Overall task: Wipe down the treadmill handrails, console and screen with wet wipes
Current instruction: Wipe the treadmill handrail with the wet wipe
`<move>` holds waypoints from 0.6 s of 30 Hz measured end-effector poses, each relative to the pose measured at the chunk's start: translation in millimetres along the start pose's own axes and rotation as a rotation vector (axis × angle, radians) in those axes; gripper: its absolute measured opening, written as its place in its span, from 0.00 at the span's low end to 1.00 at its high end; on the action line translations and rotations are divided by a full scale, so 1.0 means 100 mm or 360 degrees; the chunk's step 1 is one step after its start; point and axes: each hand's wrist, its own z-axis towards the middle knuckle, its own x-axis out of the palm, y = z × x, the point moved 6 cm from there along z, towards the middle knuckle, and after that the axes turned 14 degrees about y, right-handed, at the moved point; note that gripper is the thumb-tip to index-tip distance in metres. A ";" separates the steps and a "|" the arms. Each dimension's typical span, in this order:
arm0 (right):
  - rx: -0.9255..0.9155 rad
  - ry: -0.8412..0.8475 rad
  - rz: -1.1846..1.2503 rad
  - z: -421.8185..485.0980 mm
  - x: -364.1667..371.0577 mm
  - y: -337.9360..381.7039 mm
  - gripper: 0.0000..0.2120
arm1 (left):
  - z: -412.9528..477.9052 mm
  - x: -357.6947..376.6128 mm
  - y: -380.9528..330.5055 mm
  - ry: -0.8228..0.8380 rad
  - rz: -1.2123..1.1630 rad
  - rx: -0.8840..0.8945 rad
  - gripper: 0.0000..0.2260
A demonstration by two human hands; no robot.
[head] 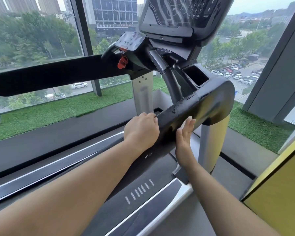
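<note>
The black right handrail (186, 108) of the treadmill runs from the centre up to the right, and its top is streaked with wet. My left hand (141, 130) curls over the rail's left side and grips it. My right hand (185, 133) lies flat with straight fingers against the rail's right side. A thin white sliver of wipe (183, 124) shows under its fingertips. The console screen (177, 11) at the top shows wet smears. A smaller display (131, 41) sits below it to the left. The left handrail (49, 75) crosses the left half of the view.
A red safety clip (122, 63) hangs under the small display. An open cup holder (196, 75) sits above the right rail. The belt deck (143, 189) lies below my arms. A yellow panel (279, 193) stands close on the right, with windows ahead.
</note>
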 end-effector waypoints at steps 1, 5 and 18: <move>0.0086 -0.0066 0.0111 0.02 -0.01 0.03 0.26 | 0.00 0.00 0.00 0.0001 -0.0003 0.0001 0.17; -0.0124 -0.0005 -0.0140 -0.25 0.38 0.28 0.32 | 0.01 0.00 0.00 -0.0014 -0.0014 0.0002 0.17; -0.0228 0.0042 -0.0259 -0.33 0.50 0.38 0.30 | 0.00 -0.02 -0.02 0.0002 -0.0020 0.0001 0.16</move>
